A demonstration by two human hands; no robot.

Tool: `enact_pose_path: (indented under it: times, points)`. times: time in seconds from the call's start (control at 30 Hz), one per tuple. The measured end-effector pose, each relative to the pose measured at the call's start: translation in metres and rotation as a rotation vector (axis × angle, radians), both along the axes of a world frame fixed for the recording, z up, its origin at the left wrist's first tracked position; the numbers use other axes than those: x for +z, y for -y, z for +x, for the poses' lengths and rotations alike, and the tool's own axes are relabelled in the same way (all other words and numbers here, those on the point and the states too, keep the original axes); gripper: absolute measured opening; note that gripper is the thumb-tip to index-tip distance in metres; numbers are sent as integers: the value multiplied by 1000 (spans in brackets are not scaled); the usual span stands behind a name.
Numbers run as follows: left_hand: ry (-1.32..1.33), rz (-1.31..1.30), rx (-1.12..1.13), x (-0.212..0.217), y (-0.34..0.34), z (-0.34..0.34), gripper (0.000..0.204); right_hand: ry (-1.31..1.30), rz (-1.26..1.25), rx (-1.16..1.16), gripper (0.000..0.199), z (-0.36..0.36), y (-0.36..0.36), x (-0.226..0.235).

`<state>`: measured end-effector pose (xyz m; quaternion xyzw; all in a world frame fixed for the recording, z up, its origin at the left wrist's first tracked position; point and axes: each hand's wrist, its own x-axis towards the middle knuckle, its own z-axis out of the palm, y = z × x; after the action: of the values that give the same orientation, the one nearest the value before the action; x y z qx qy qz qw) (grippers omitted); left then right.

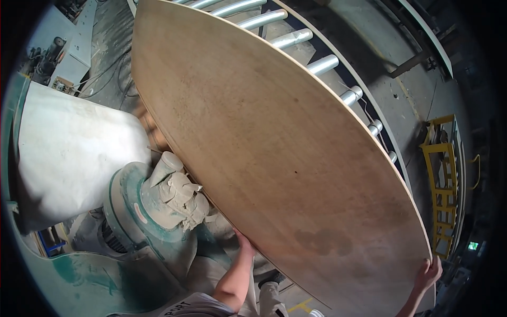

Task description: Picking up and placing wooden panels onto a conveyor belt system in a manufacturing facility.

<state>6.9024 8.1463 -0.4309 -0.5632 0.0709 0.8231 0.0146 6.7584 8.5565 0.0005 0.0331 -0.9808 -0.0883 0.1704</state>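
Note:
A large brown wooden panel (280,142) fills the middle of the view, its edges bent by the lens. It lies partly over a roller conveyor (322,65). At the panel's near left edge, my left hand (244,242) grips the rim, with most of its fingers hidden under the board. My right hand (430,273) is closed around the edge at the lower right, fingers curled over the rim. Faint dark stains mark the panel's face.
Left of the panel stands a dusty green machine (150,201) with a torn, wrapped pipe outlet (182,198). Behind it is a big white bag (79,148). A yellow frame rack (442,179) stands at the right. Cables (113,68) lie on the floor at upper left.

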Motion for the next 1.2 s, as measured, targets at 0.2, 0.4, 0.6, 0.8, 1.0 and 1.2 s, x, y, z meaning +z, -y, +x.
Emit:
enact_pose_path:
  times: [0.2,0.4,0.6,0.8,1.0,1.2]
  points:
    - [-162,-38,80,-2,-8,9,90,-11,42,15,55,-40,56,49]
    - [-126,55,83,2,-6,-8,91,-5,87,-17,51,-70,63,48]
    - [-150,136,35,18,6,-11,96,91,23,-67,39,-76,66,46]
    - [-133,230,57,9,43,-18,101,80,-5,54,47,-55,13,53]
    - [-123,105,211,-23,113,-52,94,-42,186,162,71,-34,146,72]
    - [-344,-97,169,-9,96,-72,79,-60,214,144,65,4,188,133]
